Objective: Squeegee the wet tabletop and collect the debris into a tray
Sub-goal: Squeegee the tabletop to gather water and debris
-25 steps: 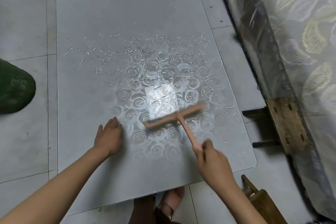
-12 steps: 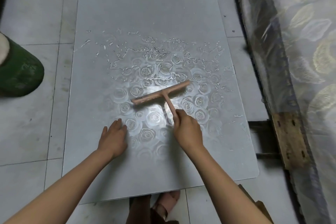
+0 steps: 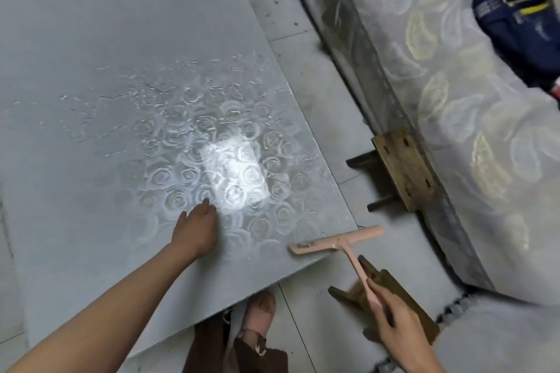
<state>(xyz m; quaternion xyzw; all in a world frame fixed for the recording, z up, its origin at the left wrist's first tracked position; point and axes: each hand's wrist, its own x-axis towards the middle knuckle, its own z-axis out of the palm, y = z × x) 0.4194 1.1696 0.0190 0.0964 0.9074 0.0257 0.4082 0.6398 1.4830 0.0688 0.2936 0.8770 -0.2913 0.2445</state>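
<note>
While the left hand (image 3: 197, 228) presses flat, the right hand (image 3: 397, 324) grips the squeegee (image 3: 336, 241), best kept level off the surface (image 3: 91, 39) edge.

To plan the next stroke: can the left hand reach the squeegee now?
Probably yes: the left hand rests flat on the tabletop, the squeegee is at its near corner, nothing between them.
</note>
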